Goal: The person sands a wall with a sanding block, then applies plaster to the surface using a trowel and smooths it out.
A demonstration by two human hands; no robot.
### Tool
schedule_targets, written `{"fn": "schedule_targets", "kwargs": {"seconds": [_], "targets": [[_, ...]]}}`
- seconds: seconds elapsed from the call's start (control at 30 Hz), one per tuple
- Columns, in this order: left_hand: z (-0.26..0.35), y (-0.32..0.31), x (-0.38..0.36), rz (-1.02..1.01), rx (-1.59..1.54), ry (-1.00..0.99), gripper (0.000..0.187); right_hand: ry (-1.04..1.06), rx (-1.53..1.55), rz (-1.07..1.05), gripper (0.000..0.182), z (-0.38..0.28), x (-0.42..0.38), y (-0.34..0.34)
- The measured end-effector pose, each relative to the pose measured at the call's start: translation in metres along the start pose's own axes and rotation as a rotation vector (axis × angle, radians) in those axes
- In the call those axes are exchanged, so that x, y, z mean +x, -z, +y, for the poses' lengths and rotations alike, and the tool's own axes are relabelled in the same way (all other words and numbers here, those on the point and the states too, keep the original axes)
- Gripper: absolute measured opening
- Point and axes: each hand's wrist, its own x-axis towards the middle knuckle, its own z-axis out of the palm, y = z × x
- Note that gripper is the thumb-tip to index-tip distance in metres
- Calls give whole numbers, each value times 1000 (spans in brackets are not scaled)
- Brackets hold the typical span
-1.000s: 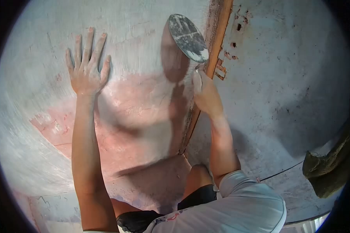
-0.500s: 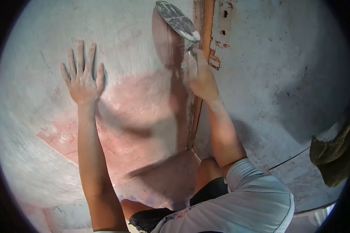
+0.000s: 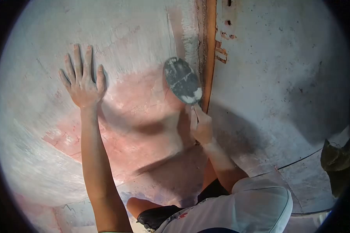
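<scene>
My left hand (image 3: 84, 87) lies flat on the grey, plastered wall (image 3: 124, 31), its fingers spread and dusted with powder. To the right, my right hand (image 3: 202, 126) is wrapped round the handle of an oval sanding tool (image 3: 182, 81). The tool's dark, white-smeared face points toward me, and its head is close to the wall beside the corner. Between my hands the wall shows a pinkish patch (image 3: 144, 97). Whether the tool touches the wall I cannot tell.
A brown wooden strip (image 3: 209, 58) runs up the corner. Right of it stands a second grey wall (image 3: 268, 77) with chipped holes. A dark cable (image 3: 299, 160) crosses low on the right, near a hanging brown cloth (image 3: 336, 157).
My right hand has moved down along the corner with the tool, whose face now shows more fully. My left hand remains flat on the wall.
</scene>
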Motion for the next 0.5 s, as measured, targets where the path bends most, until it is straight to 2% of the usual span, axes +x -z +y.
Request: {"fn": "schedule_targets", "kwargs": {"seconds": [0.07,0.13,0.17,0.27,0.3,0.37,0.4,0.43,0.5], "targets": [[0,0,2,-2,-9,-10,60,116,-57,21,30,-6,29,3],[1,3,2,-29,11,0,59,74,57,-17,32,-32,73,18],[1,1,2,-32,4,-4,59,122,22,8,25,-38,88,17],[-2,-3,1,11,10,-35,60,100,-2,-3,33,-21,64,8],[-1,-2,0,7,7,-37,60,-28,-16,-75,33,-8,39,5],[-1,-2,1,18,-12,-40,61,5,3,-13,32,4,-7,-1],[-2,-2,3,24,-9,-42,61,41,21,51,31,-3,-8,1],[-1,-2,1,18,-13,-33,61,-43,-19,-15,31,-6,-7,7],[-1,-2,1,13,-20,-33,61,17,-61,-21,31,-10,22,10]]}}
